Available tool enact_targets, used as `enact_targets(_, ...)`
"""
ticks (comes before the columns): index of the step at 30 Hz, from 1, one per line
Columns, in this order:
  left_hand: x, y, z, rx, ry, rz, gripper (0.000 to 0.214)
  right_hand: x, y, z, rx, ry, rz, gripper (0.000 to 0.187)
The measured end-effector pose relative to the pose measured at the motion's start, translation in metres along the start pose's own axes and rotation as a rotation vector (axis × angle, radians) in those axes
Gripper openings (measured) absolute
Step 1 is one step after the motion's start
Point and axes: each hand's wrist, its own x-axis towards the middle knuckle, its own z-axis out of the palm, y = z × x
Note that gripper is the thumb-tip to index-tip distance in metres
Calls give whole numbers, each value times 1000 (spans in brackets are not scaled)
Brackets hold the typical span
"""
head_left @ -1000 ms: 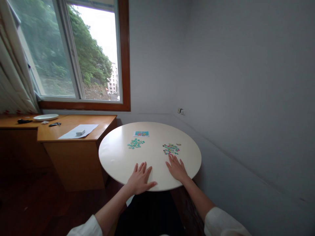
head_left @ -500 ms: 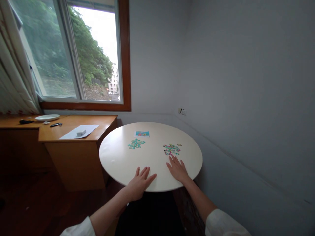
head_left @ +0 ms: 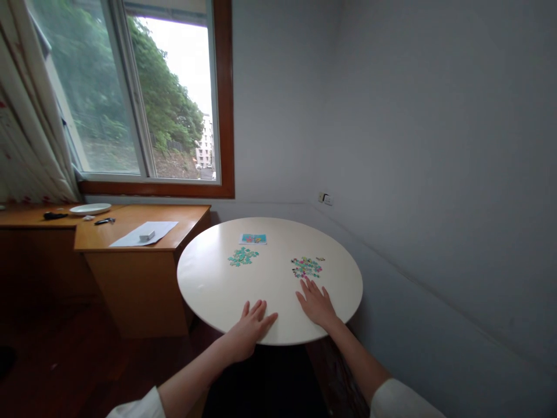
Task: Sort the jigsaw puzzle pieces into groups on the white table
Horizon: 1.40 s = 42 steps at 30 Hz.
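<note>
My left hand lies at the near edge of a round white table, fingers spread and nothing in them. Farther right, my right hand rests open, its fingertips close to the near side of a pile of multicoloured jigsaw pieces; whether they touch is hard to tell. A second pile of mostly teal jigsaw pieces sits on the left half of the table. Behind it lies a small picture card with a blue background.
To the left stands a wooden desk bearing a paper sheet, a small white box, a white plate and dark small items. A grey wall with a socket borders the table's right side.
The whole view has shifted slightly, so everything appears a little farther right. My hands keep nearly the same spread pose on the table, and the jigsaw piles look unchanged.
</note>
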Motion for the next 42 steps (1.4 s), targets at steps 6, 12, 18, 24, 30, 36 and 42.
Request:
enact_targets(6, -2, 2, -3, 0, -30, -8, 95, 0, 0, 2, 3, 6, -8, 60)
enact_targets(12, -6, 4, -4, -17, -37, -1, 95, -4, 0, 2, 5, 8, -9, 60)
enact_targets(18, -9, 9, -9, -26, -64, -14, 93, -7, -1, 1, -7, 10, -4, 59)
enact_targets(24, -13, 13, -10, -56, -50, -3, 93, -12, 1, 1, -17, 12, -25, 59)
enact_targets(30, -15, 19, -7, -52, -44, -8, 96, -18, 3, -2, -21, 3, -20, 59)
enact_targets(36, -20, 31, -12, -37, -111, -48, 96, -29, 3, -6, -24, -15, -25, 58)
enact_targets(42, -25, 40, -16, -96, -150, -76, 97, -38, 4, -5, -23, -8, -24, 58)
